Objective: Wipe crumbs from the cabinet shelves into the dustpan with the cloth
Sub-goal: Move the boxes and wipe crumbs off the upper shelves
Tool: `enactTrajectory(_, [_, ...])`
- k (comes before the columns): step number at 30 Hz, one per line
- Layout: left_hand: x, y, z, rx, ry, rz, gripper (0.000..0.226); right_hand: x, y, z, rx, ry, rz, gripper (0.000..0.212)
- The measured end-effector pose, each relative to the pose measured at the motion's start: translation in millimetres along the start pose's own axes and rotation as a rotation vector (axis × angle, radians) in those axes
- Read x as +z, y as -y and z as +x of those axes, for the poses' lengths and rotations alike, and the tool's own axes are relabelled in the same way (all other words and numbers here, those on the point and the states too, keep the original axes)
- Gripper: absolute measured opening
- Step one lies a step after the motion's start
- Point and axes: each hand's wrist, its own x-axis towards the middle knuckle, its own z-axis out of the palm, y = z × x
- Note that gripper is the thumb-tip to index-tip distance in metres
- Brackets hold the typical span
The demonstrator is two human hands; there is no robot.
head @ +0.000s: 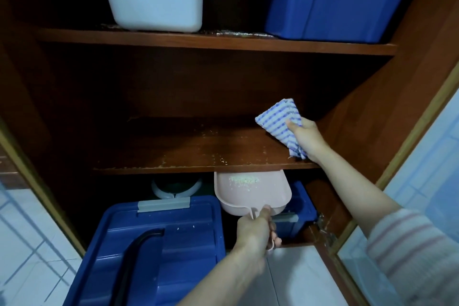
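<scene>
Just below the middle shelf (pixel 198 149), the left hand (pixel 255 228) grips the handle of the pink dustpan (pixel 250 196), whose lip sits under the shelf's front edge with crumbs (pixel 244 179) inside. It looks light and stiff, best held by that handle. Above the shelf's right end, the right hand (pixel 308 136) pinches the striped cloth (pixel 280 122), which is soft and limp and probably wipes better pressed flat.

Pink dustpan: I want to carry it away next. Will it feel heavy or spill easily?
Probably light: the left hand holds the pink dustpan out by its thin handle alone. It looks like stiff moulded plastic; its walls show no sag. The crumbs lie loose near the open lip, so tipping it forward would likely spill them.
</scene>
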Motion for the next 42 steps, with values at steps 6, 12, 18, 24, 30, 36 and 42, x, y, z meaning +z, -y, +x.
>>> enactTrajectory(6, [-3, 0, 6, -0.013, 0.002, 0.009, 0.017, 76, -7, 12, -0.025, 0.267, -0.279, 0.02])
enactTrajectory(12, [-6, -1, 9, -0.017, 0.015, 0.026, 0.018, 120, -2, -1, -0.009, 0.455, -0.308, 0.014])
enactTrajectory(18, [-6, -2, 6, -0.025, 0.025, 0.016, 0.018, 83, -5, -17, -0.009, 0.457, -0.22, 0.03])
enactTrajectory(24, [-7, -4, 4, -0.028, 0.027, 0.02, 0.022, 29, -5, -10, 0.216, 0.223, 0.007, 0.026])
enactTrajectory(30, [-7, -3, 6, -0.03, 0.031, -0.001, 0.022, -2, -2, 19, 0.112, -0.038, 0.244, 0.015])
enactTrajectory(36, [-8, -3, 7, -0.017, 0.045, 0.009, 0.016, -39, -19, 38, 0.019, -0.27, -0.355, 0.02])
enactTrajectory(42, [-9, -5, 9, -0.016, 0.048, 0.016, 0.016, -19, -34, 28, 0.079, -0.15, -0.626, 0.032])
